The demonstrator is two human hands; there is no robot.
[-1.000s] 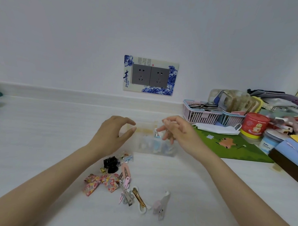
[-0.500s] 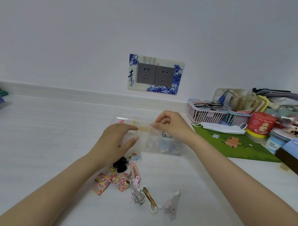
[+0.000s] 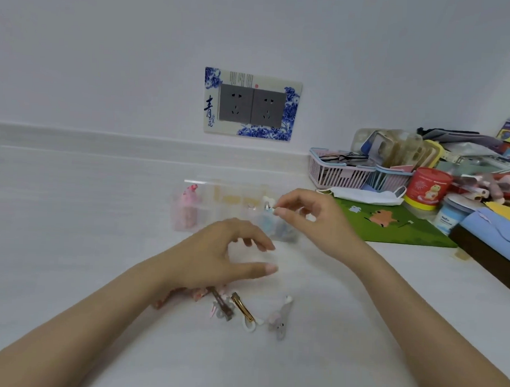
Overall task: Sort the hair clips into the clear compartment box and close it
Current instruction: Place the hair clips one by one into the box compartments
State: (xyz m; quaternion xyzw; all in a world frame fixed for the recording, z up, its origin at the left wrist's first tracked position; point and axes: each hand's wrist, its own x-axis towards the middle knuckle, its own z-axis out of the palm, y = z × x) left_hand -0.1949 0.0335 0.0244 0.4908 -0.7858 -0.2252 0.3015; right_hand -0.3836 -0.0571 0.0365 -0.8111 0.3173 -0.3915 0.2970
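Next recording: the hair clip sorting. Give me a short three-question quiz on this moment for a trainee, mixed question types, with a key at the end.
1. True or false: every hair clip is already inside the clear compartment box.
2. Which hand pinches a small clip over the box? A left, B right, C neither.
3. Fill in: the leftmost compartment's clips are coloured ___.
Key: 1 false, the gold clip lies on the table; 2 B, the right hand; 3 pink.
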